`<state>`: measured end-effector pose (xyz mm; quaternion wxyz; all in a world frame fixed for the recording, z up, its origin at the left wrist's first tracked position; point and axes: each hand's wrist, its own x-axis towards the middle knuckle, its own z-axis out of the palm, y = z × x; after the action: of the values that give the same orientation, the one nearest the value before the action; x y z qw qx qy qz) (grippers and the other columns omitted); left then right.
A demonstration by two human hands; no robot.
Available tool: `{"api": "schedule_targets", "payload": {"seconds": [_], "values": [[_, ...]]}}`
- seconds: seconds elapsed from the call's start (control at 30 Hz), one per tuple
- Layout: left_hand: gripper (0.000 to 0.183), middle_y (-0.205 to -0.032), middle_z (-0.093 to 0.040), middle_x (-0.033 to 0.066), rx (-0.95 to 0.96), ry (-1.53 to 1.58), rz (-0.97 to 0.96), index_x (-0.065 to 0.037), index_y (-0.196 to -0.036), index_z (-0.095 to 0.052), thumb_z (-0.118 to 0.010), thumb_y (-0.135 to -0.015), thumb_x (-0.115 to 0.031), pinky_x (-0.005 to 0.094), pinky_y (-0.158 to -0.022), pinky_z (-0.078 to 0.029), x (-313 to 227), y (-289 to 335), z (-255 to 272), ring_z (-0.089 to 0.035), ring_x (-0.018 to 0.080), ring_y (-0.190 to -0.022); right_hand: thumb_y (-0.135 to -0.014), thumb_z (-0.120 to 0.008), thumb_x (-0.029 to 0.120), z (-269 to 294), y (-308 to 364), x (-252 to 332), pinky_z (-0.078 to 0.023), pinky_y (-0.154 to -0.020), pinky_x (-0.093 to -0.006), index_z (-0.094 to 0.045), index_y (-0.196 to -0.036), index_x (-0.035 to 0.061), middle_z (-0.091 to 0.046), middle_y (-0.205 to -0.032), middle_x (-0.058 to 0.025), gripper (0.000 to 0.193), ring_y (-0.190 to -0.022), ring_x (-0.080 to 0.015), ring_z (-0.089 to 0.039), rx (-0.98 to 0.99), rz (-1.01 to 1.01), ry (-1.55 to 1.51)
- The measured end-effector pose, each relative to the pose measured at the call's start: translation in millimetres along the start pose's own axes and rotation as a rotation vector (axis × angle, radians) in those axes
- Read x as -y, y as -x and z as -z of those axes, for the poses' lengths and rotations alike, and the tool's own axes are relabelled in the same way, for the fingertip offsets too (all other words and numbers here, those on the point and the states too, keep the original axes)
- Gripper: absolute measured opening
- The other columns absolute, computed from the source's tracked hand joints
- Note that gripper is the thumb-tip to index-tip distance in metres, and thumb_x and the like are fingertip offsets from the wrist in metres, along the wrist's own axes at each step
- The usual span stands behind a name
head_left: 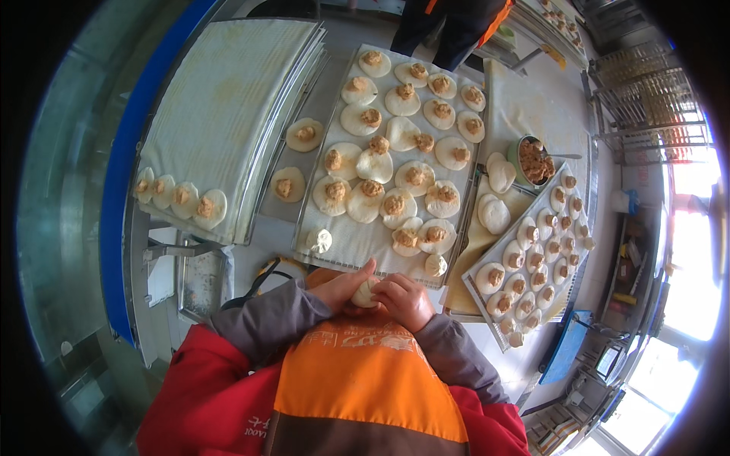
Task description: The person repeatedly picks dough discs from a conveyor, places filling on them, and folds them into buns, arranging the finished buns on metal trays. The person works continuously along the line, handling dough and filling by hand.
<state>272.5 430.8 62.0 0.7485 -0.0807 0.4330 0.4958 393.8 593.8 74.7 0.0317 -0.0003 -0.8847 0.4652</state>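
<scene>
A small round stuffed bun (pixel 363 295) of white dough sits between my hands, just off the near edge of the middle tray. My left hand (pixel 339 290) cups it from the left with the thumb raised. The fingers of my right hand (pixel 407 301) pinch its dough from the right. Ahead lies the cloth-lined tray (pixel 346 242) with several flat dough rounds, each with a lump of brown filling (pixel 394 204). Two closed buns stand near its front: a pleated bun (pixel 319 241) at the left corner and another bun (pixel 436 264) at the right.
A stack of cloth-covered trays (pixel 220 91) stands left, filled rounds along its near end. At right are a bowl of filling (pixel 534 161) with a spoon, plain dough rounds (pixel 494 215) and a tilted tray of filled rounds (pixel 498 334). A person (pixel 449 30) stands across the table.
</scene>
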Motion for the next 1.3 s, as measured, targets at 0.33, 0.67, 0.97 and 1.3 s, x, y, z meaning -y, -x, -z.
{"api": "schedule_targets", "payload": {"seconds": [0.33, 0.67, 0.97, 1.3], "values": [[0.052, -0.093, -0.061, 0.0019, -0.170, -0.164, -0.572, -0.006, -0.114, -0.057, -0.024, -0.111, -0.047, 0.0258, -0.071, -0.050, 61.8, -50.4, 35.6, -0.059, 0.0094, -0.081, -0.083, -0.075, 0.003, -35.3, 2.0, -16.9, -0.055, -0.067, -0.0331, -0.066, -0.097, 0.0036, -0.066, -0.089, -0.0093, 0.016, -0.076, -0.0250, -0.068, -0.147, -0.136, -0.085], [0.055, -0.124, -0.059, 0.0090, -0.282, -0.056, -0.475, -0.009, -0.139, -0.042, -0.027, -0.109, -0.052, 0.0314, -0.088, -0.050, 43.6, -42.5, 48.6, -0.060, 0.0152, -0.109, -0.072, -0.080, 0.010, -49.9, -13.8, -26.6, -0.052, -0.090, -0.0422, -0.057, -0.128, 0.0065, -0.064, -0.120, -0.0143, 0.060, -0.108, -0.0338, -0.063, -0.044, -0.122, 0.038], [0.026, -0.121, -0.061, 0.0102, -0.699, -0.555, -1.016, -0.002, -0.124, -0.057, -0.054, -0.098, -0.003, 0.0316, -0.087, -0.049, 34.4, -16.3, 48.3, -0.059, 0.0189, -0.110, -0.072, -0.075, 0.008, -90.6, -26.8, -76.2, -0.051, -0.091, -0.0437, -0.058, -0.124, 0.0073, -0.061, -0.122, -0.0130, 0.054, -0.110, -0.0338, -0.060, -0.092, -0.171, 0.215], [0.033, -0.120, -0.063, 0.0144, -0.626, -1.142, -1.068, -0.002, -0.121, -0.059, -0.066, -0.089, -0.004, 0.0385, -0.095, -0.050, -21.2, -83.9, 3.3, -0.062, 0.0320, -0.110, -0.085, -0.061, 0.011, -26.8, -5.9, -74.5, -0.051, -0.086, -0.0433, -0.066, -0.114, 0.0088, -0.065, -0.108, -0.0135, 0.029, -0.100, -0.0332, -0.063, 0.021, -0.265, 0.386]]}}
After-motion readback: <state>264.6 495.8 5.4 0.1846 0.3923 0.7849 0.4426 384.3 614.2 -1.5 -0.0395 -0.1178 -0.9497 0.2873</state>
